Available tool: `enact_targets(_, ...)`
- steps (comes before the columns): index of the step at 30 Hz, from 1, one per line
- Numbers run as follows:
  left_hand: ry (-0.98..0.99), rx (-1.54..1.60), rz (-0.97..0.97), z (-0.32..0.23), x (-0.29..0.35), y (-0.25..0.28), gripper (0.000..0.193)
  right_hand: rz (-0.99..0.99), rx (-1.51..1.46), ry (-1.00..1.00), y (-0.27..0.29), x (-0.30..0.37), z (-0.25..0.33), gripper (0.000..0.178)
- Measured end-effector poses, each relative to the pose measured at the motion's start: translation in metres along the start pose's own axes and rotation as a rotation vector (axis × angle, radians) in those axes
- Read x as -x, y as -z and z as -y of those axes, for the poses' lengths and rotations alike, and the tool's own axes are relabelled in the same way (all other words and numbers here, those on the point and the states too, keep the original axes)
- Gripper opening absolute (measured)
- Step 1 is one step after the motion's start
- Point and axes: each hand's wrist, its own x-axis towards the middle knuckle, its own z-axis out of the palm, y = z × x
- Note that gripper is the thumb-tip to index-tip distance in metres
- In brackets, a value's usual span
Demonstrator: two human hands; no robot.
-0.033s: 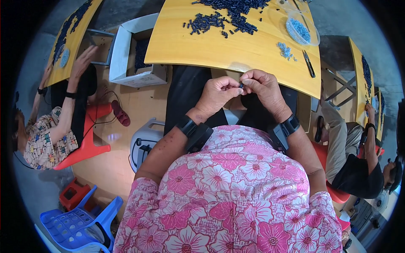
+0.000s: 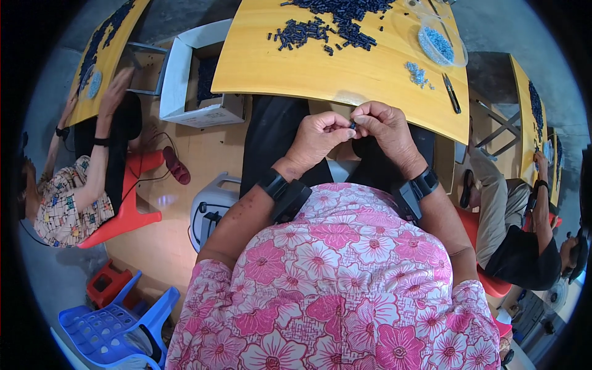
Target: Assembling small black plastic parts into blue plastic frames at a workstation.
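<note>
My left hand and my right hand meet just off the table's near edge, above my lap. Thumb and forefinger of each hand are closed on a small dark-blue cylindrical piece, mostly covered by the fingertips. Beyond the hands, a pile of similar dark-blue cylindrical pieces lies on the yellow table. Some small pale-blue clear pieces are scattered to the right, near a clear plastic tub holding more of them. Black-handled snips lie by the table's right edge.
A white cardboard box with dark pieces stands left of the table. Co-workers sit on red stools at both sides, one with a raised hand. A blue plastic chair is at the lower left, a grey stool nearer me.
The left co-worker's raised hand has shifted slightly left and is blurred. My own hands and the piece between them stay in place.
</note>
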Motion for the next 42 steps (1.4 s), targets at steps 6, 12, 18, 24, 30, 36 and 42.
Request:
enact_targets(6,0.04,-0.092,0.004,0.003,0.002,0.002,0.007,-0.011,0.231,0.042,-0.001,0.004,0.009,0.012)
enact_targets(12,0.015,-0.137,-0.015,0.003,0.003,0.002,0.005,-0.009,0.511,0.166,-0.006,0.005,0.014,0.011)
enact_targets(18,0.015,-0.172,-0.051,0.001,0.006,0.001,0.007,-0.04,0.479,0.08,-0.014,0.005,0.013,0.007)
enact_targets(24,0.011,-0.22,-0.068,0.005,0.01,0.003,0.008,-0.056,0.385,-0.015,-0.014,0.004,0.004,0.013)
enact_targets(30,0.018,-0.118,-0.052,0.012,0.014,0.005,0.008,-0.002,0.366,-0.046,-0.018,0.006,0.0,0.009)
enact_targets(36,0.039,0.01,-0.034,0.015,0.014,0.005,0.007,-0.05,0.173,0.075,-0.019,0.006,-0.024,0.008)
enact_targets(42,0.101,0.073,-0.028,0.013,0.013,0.01,0.01,-0.068,0.022,0.038,-0.024,0.007,-0.012,0.011)
